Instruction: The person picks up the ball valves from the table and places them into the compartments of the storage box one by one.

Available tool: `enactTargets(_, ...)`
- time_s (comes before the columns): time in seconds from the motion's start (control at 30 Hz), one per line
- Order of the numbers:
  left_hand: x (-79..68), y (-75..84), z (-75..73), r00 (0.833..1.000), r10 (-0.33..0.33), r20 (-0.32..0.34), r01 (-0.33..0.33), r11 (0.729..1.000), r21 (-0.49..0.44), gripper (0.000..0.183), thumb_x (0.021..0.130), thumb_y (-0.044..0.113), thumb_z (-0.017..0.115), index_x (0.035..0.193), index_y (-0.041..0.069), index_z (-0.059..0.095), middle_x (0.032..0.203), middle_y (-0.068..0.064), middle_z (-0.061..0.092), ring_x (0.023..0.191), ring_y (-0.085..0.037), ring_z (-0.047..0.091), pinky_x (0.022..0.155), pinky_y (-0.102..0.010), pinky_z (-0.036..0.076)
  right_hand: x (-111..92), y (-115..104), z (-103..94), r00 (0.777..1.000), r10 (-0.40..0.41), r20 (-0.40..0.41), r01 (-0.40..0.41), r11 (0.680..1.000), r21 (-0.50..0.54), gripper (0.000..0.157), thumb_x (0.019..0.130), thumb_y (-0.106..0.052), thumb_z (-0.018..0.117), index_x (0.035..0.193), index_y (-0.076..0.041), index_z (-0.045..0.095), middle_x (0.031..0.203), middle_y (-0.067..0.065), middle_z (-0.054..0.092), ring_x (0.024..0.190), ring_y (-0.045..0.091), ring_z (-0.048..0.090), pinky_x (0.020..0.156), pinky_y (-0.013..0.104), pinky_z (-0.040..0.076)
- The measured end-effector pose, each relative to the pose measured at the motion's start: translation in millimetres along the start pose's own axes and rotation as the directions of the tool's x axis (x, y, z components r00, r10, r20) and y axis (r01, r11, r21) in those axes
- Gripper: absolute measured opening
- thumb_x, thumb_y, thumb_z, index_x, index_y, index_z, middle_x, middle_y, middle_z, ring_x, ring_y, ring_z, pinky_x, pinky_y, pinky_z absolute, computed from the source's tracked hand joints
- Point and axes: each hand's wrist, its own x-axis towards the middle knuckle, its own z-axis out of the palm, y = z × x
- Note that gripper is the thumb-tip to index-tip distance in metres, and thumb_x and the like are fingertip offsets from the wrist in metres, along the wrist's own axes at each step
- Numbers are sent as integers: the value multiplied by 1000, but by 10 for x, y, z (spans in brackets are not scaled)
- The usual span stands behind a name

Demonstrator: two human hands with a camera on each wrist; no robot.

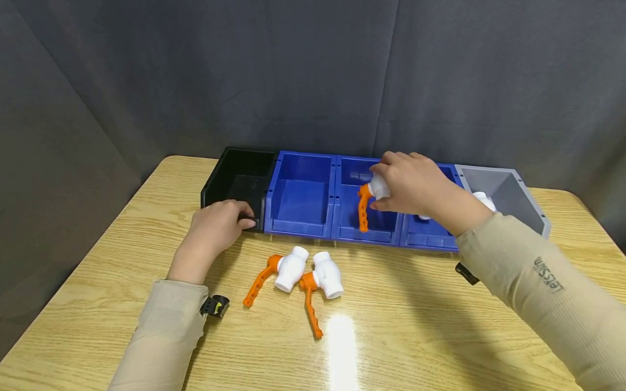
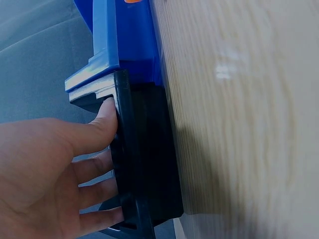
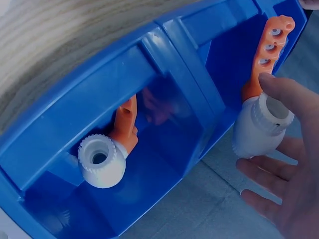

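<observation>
Gripping valve (image 1: 379,188) over middle blue bin (image 1: 368,235), our right hand (image 1: 411,183) half-curled. Our left hand (image 1: 215,228) pinches edge of black bin (image 1: 246,187).

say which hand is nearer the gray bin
Right. The right hand is over the blue bins, left of the gray bin; the left hand grips the black bin, farther left.

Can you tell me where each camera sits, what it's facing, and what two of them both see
Head: on the head, looking forward and down at the table and row of bins; left hand, right hand and both sleeves show.
Left wrist: on that wrist, looking at the black bin; the left hand shows, gripping it.
Right wrist: on that wrist, looking at blue bins; the right hand shows, holding a white valve.
Head and right wrist both show that white valve.
</observation>
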Motion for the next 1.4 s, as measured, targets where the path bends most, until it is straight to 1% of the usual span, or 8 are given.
enactTargets(0.23, -1, 4, -1, 1000, -1, 9, 1, 1000, 1, 20, 96, 24, 66, 108, 10, 73, 108, -11, 71, 95, -30, 64, 81, -50, 51, 146, -2, 21, 995, 23, 98, -24, 1000, 3, 67, 76, -44, 84, 126, -2, 65, 107, 13, 61, 96, 30, 59, 87, 46, 49)
enactTargets(0.33, -3, 2, 1, 1000, -2, 12, 2, 1000, 4, 19, 96, 24, 66, 108, 10, 73, 108, -11, 71, 95, -31, 65, 81, -51, 51, 210, -10, 23, 991, 35, 133, -37, 999, 14, 65, 77, -43, 84, 126, -3, 65, 108, 13, 60, 96, 30, 59, 87, 46, 51)
enactTargets(0.53, -5, -6, 15, 1000, 0, 9, 0, 1000, 10, 19, 96, 25, 66, 107, 10, 73, 107, -11, 71, 94, -30, 65, 80, -51, 52, 334, -18, 33, 977, 62, 202, -74, 996, 51, 63, 80, -42, 82, 127, -5, 65, 112, 14, 59, 97, 28, 59, 84, 47, 54)
enactTargets(0.8, 1, -6, 15, 1000, 7, -1, -7, 1000, 11, 19, 96, 24, 67, 107, 10, 73, 107, -11, 71, 95, -31, 65, 81, -51, 52, 487, 17, 96, 958, 94, 271, -115, 991, 63, 64, 81, -43, 80, 129, -5, 64, 116, 15, 59, 98, 29, 59, 89, 48, 52)
enactTargets(0.9, 10, 2, 10, 1000, 8, -5, -8, 1000, 9, 19, 96, 24, 67, 107, 10, 73, 107, -12, 71, 95, -31, 65, 81, -51, 51, 519, 51, 125, 951, 119, 287, -143, 988, 64, 65, 82, -42, 80, 131, -4, 62, 120, 16, 58, 101, 30, 59, 91, 50, 50)
enactTargets(1.03, 11, 13, 11, 1000, 5, -1, -5, 1000, 8, 19, 96, 24, 67, 107, 9, 73, 107, -12, 71, 95, -31, 64, 81, -51, 51, 531, 72, 165, 946, 134, 296, -163, 984, 73, 64, 82, -42, 80, 130, -3, 62, 120, 17, 58, 102, 31, 59, 92, 50, 50)
enactTargets(1.2, 13, 12, 11, 1000, 7, 1, -7, 1000, 10, 19, 96, 24, 67, 107, 10, 73, 106, -11, 71, 95, -31, 64, 81, -51, 51, 535, 63, 226, 946, 133, 295, -161, 984, 73, 63, 82, -42, 79, 128, -3, 63, 115, 17, 59, 99, 31, 59, 90, 50, 50)
enactTargets(1.4, 6, -3, 6, 1000, 2, 2, -2, 1000, 12, 19, 96, 24, 66, 107, 10, 73, 108, -12, 71, 97, -32, 65, 81, -53, 51, 577, -3, 301, 945, 130, 300, -162, 984, 81, 62, 81, -43, 79, 127, -4, 64, 118, 17, 59, 102, 31, 59, 92, 50, 50)
